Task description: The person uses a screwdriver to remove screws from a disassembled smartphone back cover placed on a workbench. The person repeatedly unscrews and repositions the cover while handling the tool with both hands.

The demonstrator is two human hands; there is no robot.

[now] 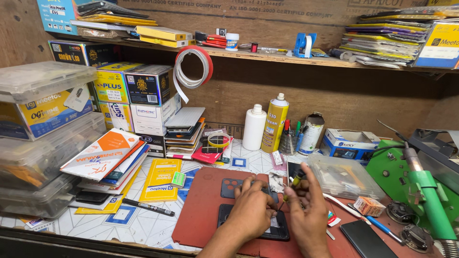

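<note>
My left hand (250,210) rests on an opened black phone (277,231) that lies on a dark red work mat (201,210), its fingers pressing the phone's upper part. My right hand (308,212) holds a small screwdriver (292,184) with a yellow and black handle, its tip pointing down at the phone between my two hands. A black phone back cover (232,187) with camera holes lies on the mat just behind my left hand.
A clear plastic box (344,177) sits right of my hands, a dark phone (366,239) at the front right, a green tool stand (420,191) at far right. Stacked packets (107,157), boxes (143,95), a white bottle (254,127), a spray can (274,122) and a black pen (148,207) crowd the left and back.
</note>
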